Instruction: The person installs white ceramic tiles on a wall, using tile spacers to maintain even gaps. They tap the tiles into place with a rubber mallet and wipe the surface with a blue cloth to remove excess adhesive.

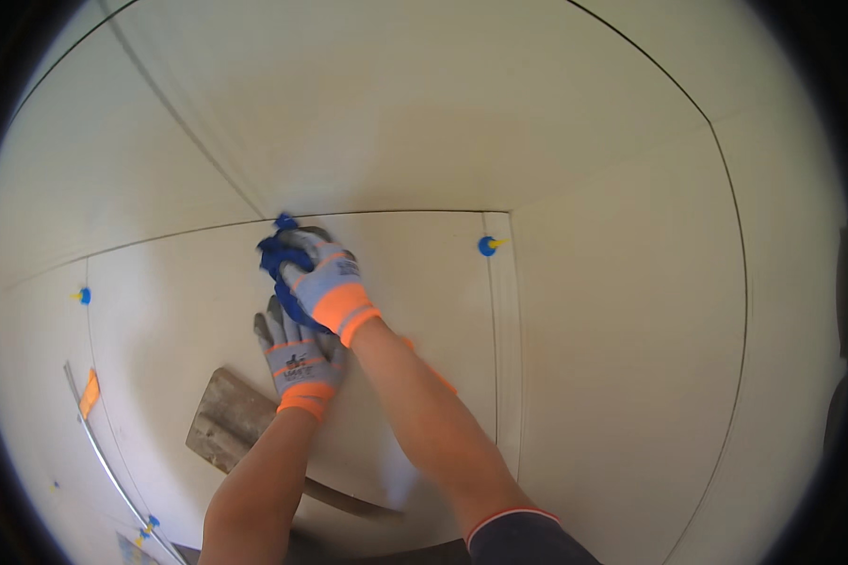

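My right hand (325, 273), in a grey glove with an orange cuff, is closed on a crumpled blue cloth (294, 299) at the joint between large beige tiles (415, 273). Just beyond the cloth, a small blue piece (285, 222) sits on that joint where another line meets it. Below the right hand, my left hand (297, 356), gloved the same way, lies against the tile with its fingers stretched out. Its fingertips are close to the cloth's lower end. The right palm is hidden.
A blue tile spacer with a yellow stem (487, 246) stands in the joint at right; another (85, 296) is at left. A stained flat grey tool (231, 414) lies beside my left forearm. A metal strip (113, 466) and an orange piece (89, 394) lie at far left.
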{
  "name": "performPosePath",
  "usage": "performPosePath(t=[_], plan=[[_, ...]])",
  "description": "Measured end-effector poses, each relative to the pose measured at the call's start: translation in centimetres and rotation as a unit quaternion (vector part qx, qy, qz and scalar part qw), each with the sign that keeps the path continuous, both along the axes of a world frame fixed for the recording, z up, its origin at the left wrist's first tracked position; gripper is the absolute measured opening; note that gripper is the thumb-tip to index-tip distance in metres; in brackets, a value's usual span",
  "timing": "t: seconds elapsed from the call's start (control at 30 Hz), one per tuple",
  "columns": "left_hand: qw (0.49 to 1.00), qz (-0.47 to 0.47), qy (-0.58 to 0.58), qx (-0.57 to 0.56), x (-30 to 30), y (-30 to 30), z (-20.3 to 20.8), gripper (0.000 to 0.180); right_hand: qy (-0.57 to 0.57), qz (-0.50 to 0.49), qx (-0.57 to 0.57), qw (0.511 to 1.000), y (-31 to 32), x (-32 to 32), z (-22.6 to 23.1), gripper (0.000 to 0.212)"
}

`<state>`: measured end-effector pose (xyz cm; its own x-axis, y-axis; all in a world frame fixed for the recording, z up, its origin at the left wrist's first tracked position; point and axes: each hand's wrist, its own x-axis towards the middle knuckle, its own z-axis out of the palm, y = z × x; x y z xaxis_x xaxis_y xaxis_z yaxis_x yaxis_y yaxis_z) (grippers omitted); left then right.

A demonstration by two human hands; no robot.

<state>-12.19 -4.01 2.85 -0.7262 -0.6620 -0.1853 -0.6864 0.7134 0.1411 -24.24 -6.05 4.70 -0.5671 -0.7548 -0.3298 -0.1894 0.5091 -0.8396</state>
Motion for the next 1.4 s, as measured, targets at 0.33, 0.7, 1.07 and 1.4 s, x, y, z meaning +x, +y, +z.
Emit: performPosePath(t=[0.33,0.7,1.07,1.4], plan=[[0.997,0.027,0.036,-0.056,-0.2,0.5,0.3,0.068,-0.024,-0.507,-0.249,0.825,6.6,-3.2,3.0,0.032],[0.997,0.012,0.054,-0.058,-0.3,0.4,0.3,0.066,-0.127,-0.622,-0.409,0.655,5.3,-12.8,2.6,0.059],[0.996,0.014,0.049,-0.071,-0.6,1.1,0.5,0.066,-0.235,-0.489,-0.362,0.758,6.7,-14.1,-2.1,0.038],[0.995,-0.001,0.065,-0.08,-0.2,0.9,-0.1,0.067,0.095,-0.199,0.287,0.932,6.0,-9.8,4.5,0.046]])
